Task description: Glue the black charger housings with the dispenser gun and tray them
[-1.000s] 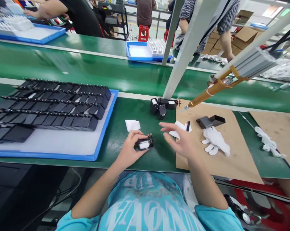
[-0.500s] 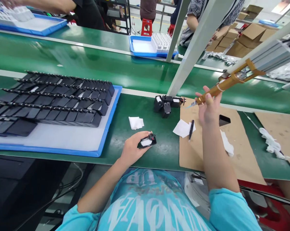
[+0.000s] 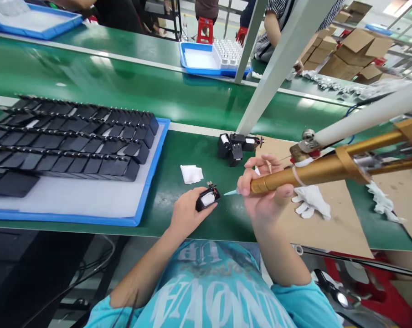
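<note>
My left hand [image 3: 183, 213] is wrapped round a small black open-topped housing [image 3: 199, 205], which has a white piece inside and thin wires and metal prongs at its far end. My right hand [image 3: 260, 205] grips a gold-coloured dispensing gun [image 3: 315, 171] with a pale blue needle tip [image 3: 230, 192]. That tip points left at the housing, a short gap from its right side. Beyond the left hand lies a folded white paper [image 3: 191, 174]. Farther back, several black housings [image 3: 235, 154] sit clustered by the post's foot.
On the left, a blue-rimmed tray [image 3: 137, 214] holds rows of black housings. A slanted grey post [image 3: 277, 68] rises behind the cluster. Cardboard [image 3: 349, 228] with a white glove [image 3: 311, 200] lies right. Across the green conveyor stands a blue tray [image 3: 192, 68] of white parts; co-workers are there.
My right hand has brought the dispensing gun left and towards me, its tip now close to the housing. The left hand keeps its hold, the housing turned slightly.
</note>
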A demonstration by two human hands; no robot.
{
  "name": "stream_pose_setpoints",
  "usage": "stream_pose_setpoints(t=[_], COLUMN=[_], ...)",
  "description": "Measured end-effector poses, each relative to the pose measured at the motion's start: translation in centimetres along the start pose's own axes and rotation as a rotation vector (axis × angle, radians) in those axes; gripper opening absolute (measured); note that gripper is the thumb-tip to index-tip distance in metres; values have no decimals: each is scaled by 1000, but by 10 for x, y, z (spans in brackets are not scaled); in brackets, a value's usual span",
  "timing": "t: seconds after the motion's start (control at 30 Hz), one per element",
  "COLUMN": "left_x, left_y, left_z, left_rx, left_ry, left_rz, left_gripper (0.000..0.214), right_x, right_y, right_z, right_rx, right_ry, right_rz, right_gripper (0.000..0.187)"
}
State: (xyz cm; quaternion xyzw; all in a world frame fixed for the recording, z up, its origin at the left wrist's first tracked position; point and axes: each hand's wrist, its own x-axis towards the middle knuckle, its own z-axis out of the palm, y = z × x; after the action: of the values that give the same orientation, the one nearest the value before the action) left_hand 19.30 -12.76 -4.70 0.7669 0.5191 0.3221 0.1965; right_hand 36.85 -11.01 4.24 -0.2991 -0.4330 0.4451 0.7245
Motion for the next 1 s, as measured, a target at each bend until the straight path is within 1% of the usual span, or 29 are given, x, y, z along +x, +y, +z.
stream_pose_setpoints(t=[0.07, 0.13, 0.23, 0.4, 0.6, 0.8, 0.9, 1.0], left_x=[0, 0, 0, 0, 0, -2, -2, -2], left_y=[0, 1, 3, 9, 12, 13, 14, 16], left_z=[-1, -1, -2, -7, -11, -13, -13, -13], left_rx=[-19, -37, -60, -89, -139, -144, -146, -150], left_ry=[8, 25, 66, 120, 117, 109, 99, 88], left_rz=[-3, 16, 60, 98, 124, 120, 99, 54], left_gripper=[35, 35, 34, 33, 33, 33, 33, 32], right_x=[-4, -5, -3, -5, -9, -8, -9, -10], right_y=[0, -1, -1, -2, -5, -5, -5, -5], right_z=[10, 16, 19, 20, 22, 23, 25, 27], right_rx=[54, 78, 81, 84, 63, 40, 51, 73], right_ry=[19, 44, 54, 38, 45, 72, 66, 61], right_rz=[32, 43, 45, 33, 34, 48, 44, 26], right_gripper=[50, 46, 46, 47, 43, 46, 47, 45])
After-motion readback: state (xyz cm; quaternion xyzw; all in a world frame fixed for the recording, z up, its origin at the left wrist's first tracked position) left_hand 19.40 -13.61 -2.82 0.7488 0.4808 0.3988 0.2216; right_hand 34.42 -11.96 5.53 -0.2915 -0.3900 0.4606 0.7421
